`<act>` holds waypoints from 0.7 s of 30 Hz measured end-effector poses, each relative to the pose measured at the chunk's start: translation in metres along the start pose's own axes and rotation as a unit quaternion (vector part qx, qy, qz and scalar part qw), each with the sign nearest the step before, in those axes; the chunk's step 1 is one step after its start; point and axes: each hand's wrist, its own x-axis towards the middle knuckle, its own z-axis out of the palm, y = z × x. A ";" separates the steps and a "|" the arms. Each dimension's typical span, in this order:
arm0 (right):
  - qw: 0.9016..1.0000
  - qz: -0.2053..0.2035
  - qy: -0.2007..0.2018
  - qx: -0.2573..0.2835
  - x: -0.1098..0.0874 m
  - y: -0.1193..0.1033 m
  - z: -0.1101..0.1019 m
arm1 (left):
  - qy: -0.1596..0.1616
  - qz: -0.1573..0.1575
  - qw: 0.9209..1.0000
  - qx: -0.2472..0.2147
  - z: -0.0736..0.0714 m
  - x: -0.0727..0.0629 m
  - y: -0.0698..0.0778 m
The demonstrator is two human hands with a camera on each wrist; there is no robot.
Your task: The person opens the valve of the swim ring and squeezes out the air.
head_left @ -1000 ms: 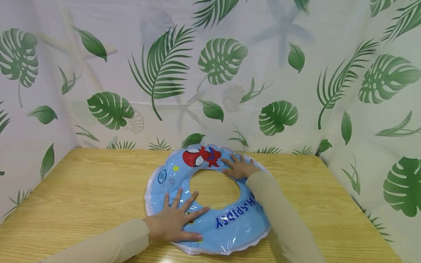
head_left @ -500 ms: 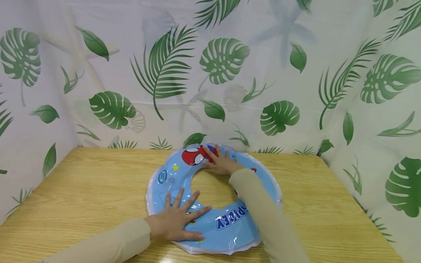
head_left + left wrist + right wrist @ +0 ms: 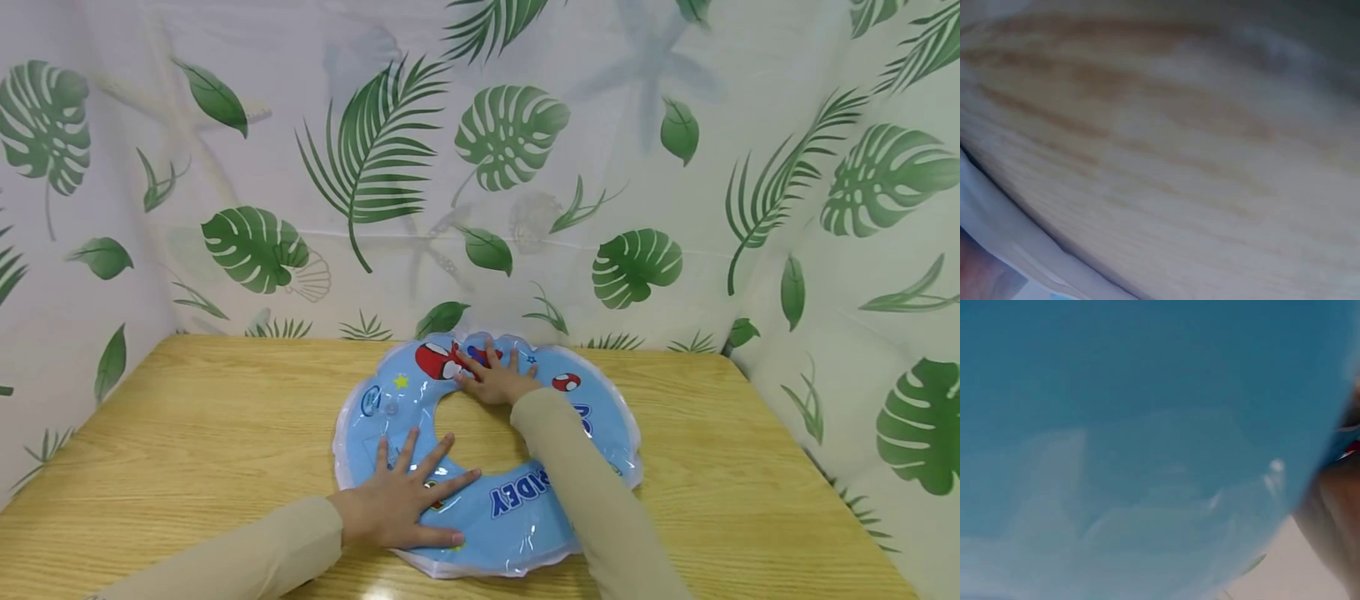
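The SPIDEY swim ring is touched at eight o'clock by the left hand, at twelve by the right hand, both splayed.

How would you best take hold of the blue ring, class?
Probably take the blue ring by its left band, just beyond the left hand, coming from the left: both edges, inner and outer, lie uncovered there to wrap.

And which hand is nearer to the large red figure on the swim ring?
Right. The right hand touches the figure; the left hand rests on the near left side of the ring.
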 end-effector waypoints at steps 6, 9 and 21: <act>1.000 0.013 0.003 -0.017 0.001 -0.003 0.003 | 0.000 0.002 1.000 -0.005 0.000 -0.001 0.000; 1.000 0.019 0.003 -0.023 0.002 -0.004 0.005 | 0.001 0.001 1.000 -0.007 0.000 -0.001 0.000; 0.998 0.025 0.014 -0.047 0.004 -0.005 0.008 | -0.003 0.000 1.000 -0.010 -0.001 -0.002 0.000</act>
